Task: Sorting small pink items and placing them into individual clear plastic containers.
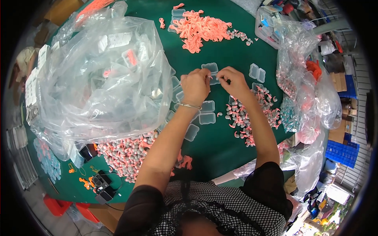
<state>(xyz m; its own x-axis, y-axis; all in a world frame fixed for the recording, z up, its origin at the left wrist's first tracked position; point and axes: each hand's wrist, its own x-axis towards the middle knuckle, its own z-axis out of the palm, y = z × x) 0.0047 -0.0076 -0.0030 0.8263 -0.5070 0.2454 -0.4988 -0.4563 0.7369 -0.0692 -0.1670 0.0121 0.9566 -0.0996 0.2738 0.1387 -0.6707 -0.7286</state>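
Both hands meet over a small clear plastic box (210,67) with a hinged lid, in the middle of the green table. My left hand (195,84), a bracelet at its wrist, is closed in a pinch at the box's near side; a bit of pink shows at its fingertips. Close by on the right, my right hand (235,82) has thumb and forefinger together at the box's edge. What either pinch holds is too small to name. More open clear boxes (207,118) lie below the left hand. Under my right forearm spreads a pile of small curved pink-and-grey pieces (248,118).
A large clear plastic bag (106,78) with boxes inside fills the left of the table (232,173). Coral cord bundles (201,29) lie at the far side. Another pink-and-grey heap (126,157) sits near left. Filled bags (299,74) line the right edge beside a clear bin (265,31).
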